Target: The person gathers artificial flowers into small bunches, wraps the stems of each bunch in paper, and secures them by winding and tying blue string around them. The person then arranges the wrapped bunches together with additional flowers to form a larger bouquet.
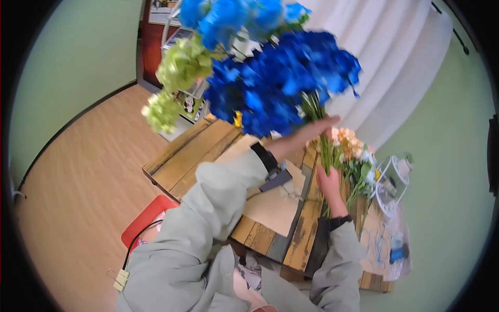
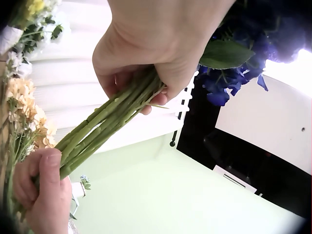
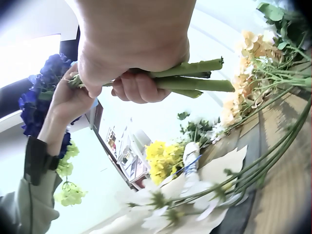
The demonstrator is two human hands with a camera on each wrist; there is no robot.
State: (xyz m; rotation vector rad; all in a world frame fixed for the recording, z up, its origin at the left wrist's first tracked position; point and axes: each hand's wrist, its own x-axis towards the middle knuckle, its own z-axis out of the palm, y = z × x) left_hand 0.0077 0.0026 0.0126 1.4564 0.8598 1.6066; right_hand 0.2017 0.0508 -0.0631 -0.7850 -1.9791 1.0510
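Note:
Both hands hold a bunch of artificial flowers above the table: dark blue blooms, light blue ones and pale green ones. The left hand grips the green stems just below the blooms, thumb and fingers around them in the left wrist view. Lower down, the right hand is wrapped around the same stems, whose cut ends stick out beyond its fingers in the right wrist view. The bunch leans toward the upper left in the head view.
Brown paper lies on the wooden table. White flowers and yellow flowers lie there. Peach flowers, a white wire stand and a blue spool are at the right. A red basket stands on the floor.

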